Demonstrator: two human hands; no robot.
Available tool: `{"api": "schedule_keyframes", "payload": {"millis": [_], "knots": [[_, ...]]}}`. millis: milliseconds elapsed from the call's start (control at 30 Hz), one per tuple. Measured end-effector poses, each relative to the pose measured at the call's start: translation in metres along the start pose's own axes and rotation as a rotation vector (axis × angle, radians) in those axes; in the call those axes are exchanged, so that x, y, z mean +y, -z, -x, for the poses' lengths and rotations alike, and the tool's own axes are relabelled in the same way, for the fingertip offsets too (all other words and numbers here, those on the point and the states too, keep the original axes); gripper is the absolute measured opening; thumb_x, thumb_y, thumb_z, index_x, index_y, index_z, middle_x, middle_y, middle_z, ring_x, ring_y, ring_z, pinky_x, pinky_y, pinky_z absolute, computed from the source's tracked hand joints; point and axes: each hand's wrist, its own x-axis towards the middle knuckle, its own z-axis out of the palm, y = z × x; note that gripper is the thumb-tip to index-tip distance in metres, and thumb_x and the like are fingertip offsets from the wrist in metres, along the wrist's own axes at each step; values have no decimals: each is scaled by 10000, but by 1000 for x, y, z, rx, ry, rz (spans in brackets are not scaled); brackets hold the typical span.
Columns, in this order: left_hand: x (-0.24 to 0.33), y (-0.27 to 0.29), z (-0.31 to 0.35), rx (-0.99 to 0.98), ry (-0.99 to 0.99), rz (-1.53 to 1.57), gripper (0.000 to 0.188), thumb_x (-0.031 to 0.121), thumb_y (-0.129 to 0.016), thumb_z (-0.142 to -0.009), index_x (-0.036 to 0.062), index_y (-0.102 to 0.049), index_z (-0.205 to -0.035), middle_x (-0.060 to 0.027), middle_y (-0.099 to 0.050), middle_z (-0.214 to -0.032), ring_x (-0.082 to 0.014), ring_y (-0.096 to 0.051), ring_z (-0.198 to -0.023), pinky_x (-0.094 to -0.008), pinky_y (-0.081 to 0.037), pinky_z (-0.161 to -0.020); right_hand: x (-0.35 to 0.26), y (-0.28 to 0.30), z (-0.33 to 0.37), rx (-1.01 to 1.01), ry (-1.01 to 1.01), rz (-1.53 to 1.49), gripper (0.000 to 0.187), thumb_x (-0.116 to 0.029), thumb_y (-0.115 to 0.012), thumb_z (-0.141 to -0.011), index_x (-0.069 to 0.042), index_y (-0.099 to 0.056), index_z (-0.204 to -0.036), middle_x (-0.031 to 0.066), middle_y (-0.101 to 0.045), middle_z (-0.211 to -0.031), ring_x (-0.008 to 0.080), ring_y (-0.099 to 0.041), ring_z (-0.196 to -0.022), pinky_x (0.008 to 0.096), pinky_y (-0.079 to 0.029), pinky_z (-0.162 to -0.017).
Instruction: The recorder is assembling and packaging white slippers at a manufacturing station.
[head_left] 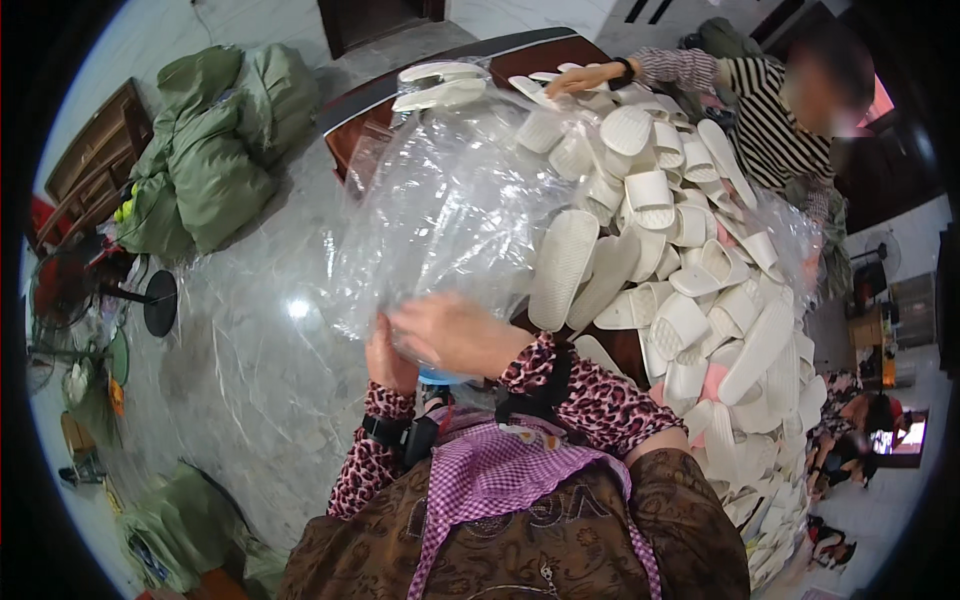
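My left hand (pixel 390 360) is at the near corner of a large clear plastic bag (pixel 450 200), its fingers closed around the film's edge. Just right of it, my right hand (pixel 462 335) reaches across to the same edge, palm down and smeared by motion, so its grip does not show. The bag lies crumpled and shiny over the table's near left part. Right beside it, a large heap of white slippers (pixel 655 200) covers the table, some on their sides with soles showing. A pair of white slippers (pixel 440 85) in clear film rests at the far edge.
Across the table, a person in a striped top (pixel 770 125) reaches an arm over the heap. Green sacks (pixel 215 150) stand on the floor at left, near a standing fan (pixel 62 285). Another green sack (pixel 185 525) lies lower left. More people sit at the far right.
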Motion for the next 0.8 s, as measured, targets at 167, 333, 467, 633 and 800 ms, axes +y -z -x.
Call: {"api": "schedule_keyframes", "payload": {"millis": [167,333,467,633,800], "knots": [[9,-13,9,-40,-30,51,475,325,-374,-951,58,-335,-1342,-125,-433,-1304,-265,-459,-1155,-432,-379,-965,26,43,-12,528,-58,377,436,-285,-516,-861,-150,-450,-1271,126,-418,-1310,342,-293,-1259,533,-229,-994],[32,27,11,-74,90,176,410,247,-389,-911,11,-450,-1240,-146,-518,-1216,-295,-513,-1091,-465,-422,-918,128,-52,13,190,-461,191,461,-352,-487,-861,-144,-452,-1271,121,-390,-1327,360,-284,-1264,600,-218,-971],[67,68,23,146,44,158,369,235,-412,-878,16,-528,-1150,-138,-583,-1119,-302,-570,-1004,-473,-470,-854,141,-49,31,138,-427,311,366,-346,-479,-857,-109,-547,-1127,139,-519,-1194,331,-449,-1145,554,-340,-895],[100,80,37,78,-100,94,371,259,-420,-894,11,-528,-1148,-141,-582,-1124,-301,-575,-995,-471,-479,-841,186,29,26,404,-440,288,202,-206,-491,-824,-58,-614,-766,139,-626,-783,310,-611,-741,428,-456,-659],[106,68,46,69,-208,20,383,290,-419,-906,21,-520,-1159,-137,-593,-1104,-295,-580,-985,-461,-491,-818,252,73,22,32,-833,350,280,-262,-546,-810,-32,-605,-958,186,-609,-988,347,-571,-961,451,-449,-819]]}}
